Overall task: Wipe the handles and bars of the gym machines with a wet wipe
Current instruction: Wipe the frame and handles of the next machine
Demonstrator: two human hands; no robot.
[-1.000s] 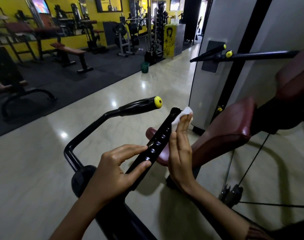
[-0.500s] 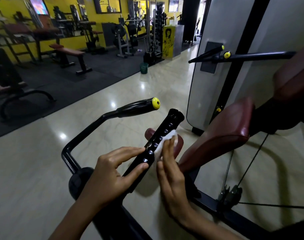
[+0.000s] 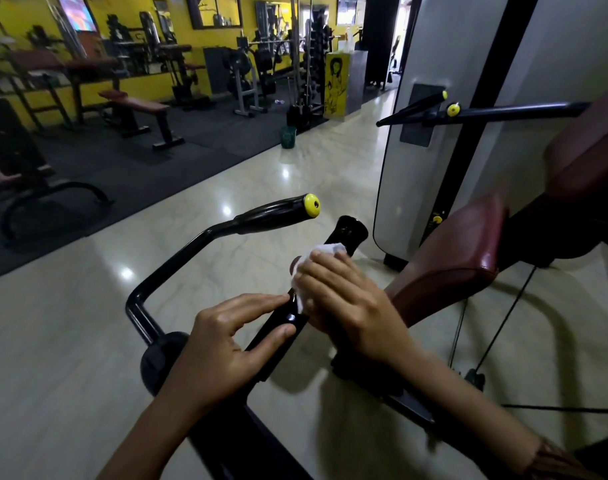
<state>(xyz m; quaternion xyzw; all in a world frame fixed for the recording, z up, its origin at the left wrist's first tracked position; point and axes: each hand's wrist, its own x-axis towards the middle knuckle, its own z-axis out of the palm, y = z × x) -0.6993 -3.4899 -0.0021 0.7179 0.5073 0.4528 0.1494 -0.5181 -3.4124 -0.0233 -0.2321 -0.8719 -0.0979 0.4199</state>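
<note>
Wet wipe (image 3: 316, 261) is wrapping the black grip bar (image 3: 345, 233), mid-shaft, at centre frame.
Right hand (image 3: 347, 299) is closing round wipe and bar to scrub all sides; left hand (image 3: 226, 344), at 7 o'clock of it, is lying open-fingered, bracing the bar steady.
</note>
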